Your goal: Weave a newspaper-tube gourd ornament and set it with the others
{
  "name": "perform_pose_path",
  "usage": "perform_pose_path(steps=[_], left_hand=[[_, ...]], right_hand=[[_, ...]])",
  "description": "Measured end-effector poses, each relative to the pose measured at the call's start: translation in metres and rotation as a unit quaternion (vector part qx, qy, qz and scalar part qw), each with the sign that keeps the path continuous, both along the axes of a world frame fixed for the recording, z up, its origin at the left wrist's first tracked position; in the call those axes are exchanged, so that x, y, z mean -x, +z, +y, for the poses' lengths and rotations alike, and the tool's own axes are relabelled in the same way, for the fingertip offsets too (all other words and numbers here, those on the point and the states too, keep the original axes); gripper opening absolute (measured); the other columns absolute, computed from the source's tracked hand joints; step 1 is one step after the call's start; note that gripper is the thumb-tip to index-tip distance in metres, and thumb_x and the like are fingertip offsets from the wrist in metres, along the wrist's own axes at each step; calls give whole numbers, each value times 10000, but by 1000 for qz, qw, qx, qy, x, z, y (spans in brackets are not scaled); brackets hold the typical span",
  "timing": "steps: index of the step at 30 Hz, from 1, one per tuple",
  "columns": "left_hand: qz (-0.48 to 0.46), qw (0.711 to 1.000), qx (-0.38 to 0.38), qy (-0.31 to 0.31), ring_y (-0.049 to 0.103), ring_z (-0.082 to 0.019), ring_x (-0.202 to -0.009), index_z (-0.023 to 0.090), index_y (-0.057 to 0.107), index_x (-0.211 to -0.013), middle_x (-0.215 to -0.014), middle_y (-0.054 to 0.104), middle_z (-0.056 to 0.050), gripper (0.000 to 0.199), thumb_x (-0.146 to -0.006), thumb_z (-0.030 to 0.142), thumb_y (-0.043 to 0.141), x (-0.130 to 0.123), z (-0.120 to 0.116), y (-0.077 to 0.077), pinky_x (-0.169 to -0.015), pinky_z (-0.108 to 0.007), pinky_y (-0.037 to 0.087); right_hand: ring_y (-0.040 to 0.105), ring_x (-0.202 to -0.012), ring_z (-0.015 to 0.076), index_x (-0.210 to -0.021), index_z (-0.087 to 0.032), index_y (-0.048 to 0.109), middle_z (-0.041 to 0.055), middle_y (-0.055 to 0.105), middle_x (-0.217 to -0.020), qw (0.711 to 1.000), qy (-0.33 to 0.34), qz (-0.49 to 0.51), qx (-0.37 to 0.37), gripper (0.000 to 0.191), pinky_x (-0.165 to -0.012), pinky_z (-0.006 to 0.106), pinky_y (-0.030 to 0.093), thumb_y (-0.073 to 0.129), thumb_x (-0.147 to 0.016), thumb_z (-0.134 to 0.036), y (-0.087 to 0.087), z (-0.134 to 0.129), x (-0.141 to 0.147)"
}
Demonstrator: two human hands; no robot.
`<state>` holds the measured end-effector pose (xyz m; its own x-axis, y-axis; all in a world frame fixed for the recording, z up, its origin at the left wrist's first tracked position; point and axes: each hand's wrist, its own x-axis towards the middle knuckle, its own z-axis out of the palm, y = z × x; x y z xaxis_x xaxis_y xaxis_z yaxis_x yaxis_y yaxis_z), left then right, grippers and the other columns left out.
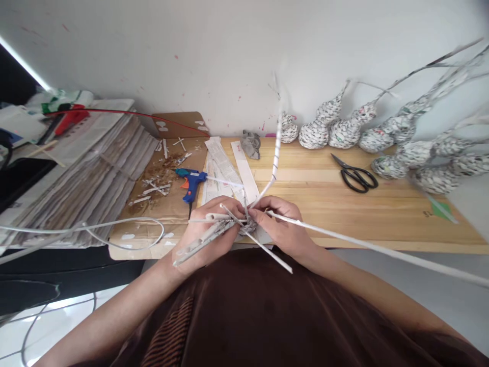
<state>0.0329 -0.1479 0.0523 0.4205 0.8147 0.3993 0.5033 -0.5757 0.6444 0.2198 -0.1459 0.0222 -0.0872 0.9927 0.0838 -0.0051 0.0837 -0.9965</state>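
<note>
Close to my body, at the table's front edge, both hands work on a small woven piece (249, 227) made of rolled paper tubes. My left hand (214, 216) is closed round its left side, with several short tubes sticking out across the hand. At the piece's right side, the thumb and fingers of my right hand (280, 219) pinch a paper tube where it meets the weave. One long white tube (277, 153) rises from the weave and bends upward. Another long tube (367, 244) runs out to the right over my forearm. My fingers hide much of the weave.
A blue glue gun (194, 183) lies on stained cardboard (153, 237) among paper scraps. Black-handled scissors (355, 174) rest on the wooden table (305, 176). Several gourd-shaped woven pieces (314, 135) stand along the wall. Stacked newspapers (110, 173) fill the left, with paper strips (221, 168) behind my hands.
</note>
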Motion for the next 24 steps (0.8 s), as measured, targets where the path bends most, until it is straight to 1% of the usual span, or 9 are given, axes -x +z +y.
perform_pose_path(steps=[2, 5, 9, 12, 15, 17, 19, 22, 24], left_hand=[[14, 1000, -10, 3, 697, -169, -874, 195, 630, -801, -912, 715, -48, 110, -871, 110, 626, -1, -1, -1, -812, -300, 554], [34, 998, -36, 28, 695, -178, -852, 204, 621, -805, -902, 713, -47, 99, -848, 117, 635, -2, -3, -5, -791, -305, 557], [46, 997, -31, 49, 692, -191, -821, 207, 620, -795, -866, 712, -47, 96, -822, 120, 651, -4, -3, -7, -769, -322, 557], [20, 998, -30, 59, 693, -188, -796, 203, 634, -815, -840, 715, -40, 107, -815, 96, 644, -4, -3, -5, -744, -323, 554], [7, 997, -17, 71, 700, -183, -799, 206, 671, -895, -850, 732, -27, 146, -822, 84, 636, -4, -2, -3, -759, -330, 555], [2, 998, -6, 59, 707, -180, -825, 214, 687, -923, -867, 743, -20, 160, -836, 90, 637, -3, -1, -4, -790, -332, 560], [-17, 999, -9, 45, 711, -180, -838, 217, 688, -896, -871, 745, -21, 125, -845, 110, 649, -3, 0, -5, -806, -331, 565], [-35, 999, -12, 38, 707, -186, -813, 220, 681, -842, -835, 737, -18, 88, -845, 135, 658, -3, 2, -5, -779, -331, 562], [-38, 998, -2, 43, 705, -187, -798, 223, 682, -827, -822, 734, -11, 98, -833, 128, 656, -4, 2, -4, -767, -329, 555]], right_hand=[[650, -678, 163, -778, -201, 711, 26, 714, -743, 998, -25, -35, -40, 138, -630, 281, 522, 763, -813, -324, 1, -3, 0], [673, -743, 195, -820, -228, 736, 49, 726, -804, 985, -38, -93, -143, 59, -709, 337, 554, 724, -845, -280, -1, -7, -4], [690, -811, 239, -864, -259, 759, 61, 760, -825, 959, 13, -111, -261, 58, -751, 403, 573, 709, -862, -230, -2, -6, -10], [703, -842, 240, -903, -274, 766, 52, 784, -850, 947, 40, -111, -300, 99, -791, 424, 577, 707, -880, -198, 0, -3, -11], [710, -862, 230, -914, -282, 779, 46, 794, -881, 941, 48, -112, -315, 122, -810, 420, 579, 713, -887, -183, 2, -1, -10], [708, -857, 224, -901, -285, 791, 46, 790, -885, 941, 45, -118, -315, 119, -803, 413, 582, 718, -887, -193, 1, -2, -10], [706, -879, 225, -909, -284, 799, 58, 777, -926, 946, 40, -116, -299, 107, -811, 408, 588, 724, -883, -211, -2, -4, -11], [708, -930, 227, -940, -270, 799, 72, 755, -989, 967, 27, -86, -237, 105, -848, 399, 590, 699, -909, -260, -11, -6, -15], [709, -898, 220, -957, -255, 786, 67, 758, -961, 985, 6, -59, -159, 133, -819, 374, 591, 682, -928, -333, -17, -6, -17]])
